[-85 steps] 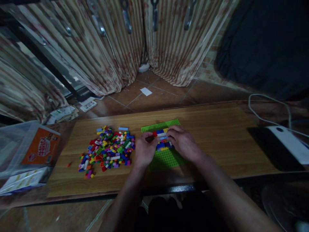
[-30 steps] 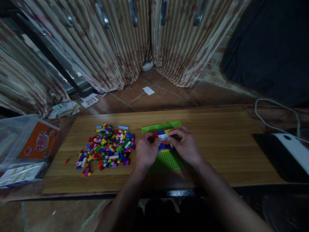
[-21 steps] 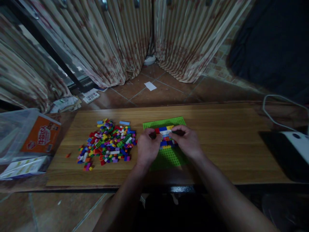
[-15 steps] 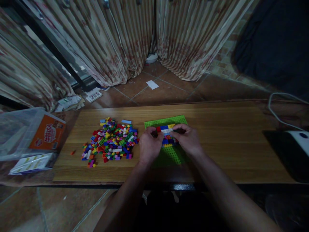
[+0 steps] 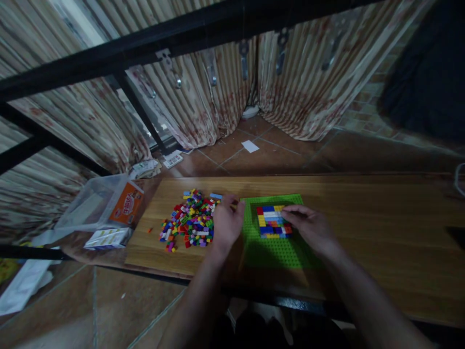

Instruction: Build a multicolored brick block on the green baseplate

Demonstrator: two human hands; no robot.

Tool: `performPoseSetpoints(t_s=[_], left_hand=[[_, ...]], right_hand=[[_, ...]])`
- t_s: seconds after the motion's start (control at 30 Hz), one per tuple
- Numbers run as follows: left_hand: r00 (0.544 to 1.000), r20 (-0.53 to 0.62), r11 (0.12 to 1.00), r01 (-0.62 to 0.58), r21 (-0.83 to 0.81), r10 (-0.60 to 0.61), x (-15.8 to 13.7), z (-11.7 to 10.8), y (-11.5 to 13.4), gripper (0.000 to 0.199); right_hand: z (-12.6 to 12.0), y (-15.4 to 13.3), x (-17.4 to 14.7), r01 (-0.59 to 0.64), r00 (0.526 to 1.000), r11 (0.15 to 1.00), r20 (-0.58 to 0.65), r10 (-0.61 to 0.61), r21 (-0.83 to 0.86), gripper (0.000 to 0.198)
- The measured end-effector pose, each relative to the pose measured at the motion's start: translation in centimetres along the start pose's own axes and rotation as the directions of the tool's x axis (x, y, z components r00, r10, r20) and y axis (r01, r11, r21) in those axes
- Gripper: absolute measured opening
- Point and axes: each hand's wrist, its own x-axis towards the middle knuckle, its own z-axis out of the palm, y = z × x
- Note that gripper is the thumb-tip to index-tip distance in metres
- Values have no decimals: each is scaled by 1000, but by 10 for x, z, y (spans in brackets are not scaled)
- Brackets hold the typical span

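Note:
A green studded baseplate [image 5: 279, 254] lies on the wooden table. On it sits a rectangular toy brick build [image 5: 272, 220] of red, blue, white, yellow and other coloured bricks. My right hand [image 5: 312, 228] is at the build's upper right corner, thumb and forefinger closed on its edge. Between the baseplate and a heap of loose toy bricks [image 5: 192, 220] is my left hand [image 5: 228, 223]. Its thumb and fingers are apart, with nothing visible in them. The left hand covers the heap's right side.
A clear plastic bin [image 5: 90, 203] with an orange label stands beyond the table's left end, beside a white box [image 5: 109, 239]. The wooden table [image 5: 370, 228] extends to the right. Striped curtains [image 5: 225, 106] hang behind, and a paper slip [image 5: 250, 146] lies on the floor tiles.
My left hand has left the build and moved left towards the loose bricks, uncovering the build's left side. My right hand stays at the build's right edge. The view has turned left.

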Motion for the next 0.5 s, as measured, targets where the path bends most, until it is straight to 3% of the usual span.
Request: performPoseSetpoints(t_s=[0.1, 0.23, 0.5], left_hand=[[982, -174, 965, -25, 262, 73, 27, -21, -14, 34], [985, -140, 842, -10, 540, 101, 44, -26, -24, 43], [996, -83, 760, 80, 645, -34, 40, -8, -24, 32]], right_hand=[[-2, 2, 1, 7, 1000, 998, -15, -8, -64, 30], [-2, 3, 5, 33, 999, 990, -31, -38, -138, 29], [-11, -1, 2, -39, 999, 983, -9, 38, -177, 34]])
